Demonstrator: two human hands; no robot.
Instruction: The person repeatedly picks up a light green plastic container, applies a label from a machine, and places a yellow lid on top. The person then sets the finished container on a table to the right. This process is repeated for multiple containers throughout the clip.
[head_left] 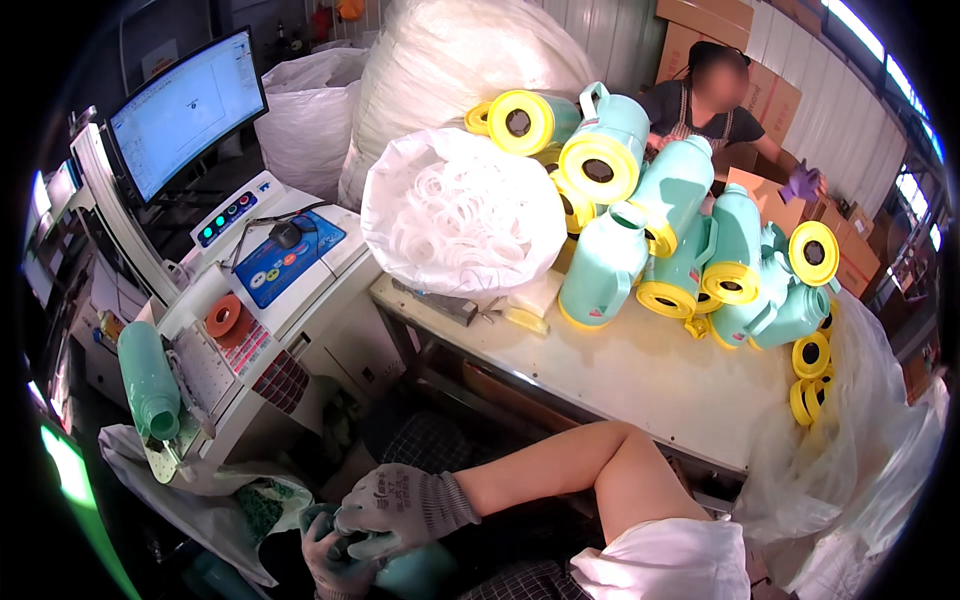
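My right hand (pixel 395 508), in a grey knit glove, is closed over the top end of a teal flask (pixel 418 573) low in my lap. My left hand (pixel 332 562), also gloved, curls round the same end from the other side, its fingers against those of the right. What lies between the fingers is mostly hidden. Beside the hands, to the left, an open sack (pixel 268 508) holds dark green scraps. Another teal flask (pixel 150 385) lies on its side on the machine at the left, its open mouth toward me.
A white table (pixel 640 385) bears several teal flasks (pixel 603 265) with yellow bases and a white sack of clear rings (pixel 465 212). On the machine bench sit a mouse (pixel 286 235) and an orange ring-shaped part (pixel 228 320); a monitor (pixel 188 112) stands behind. A co-worker (pixel 715 100) is across the table.
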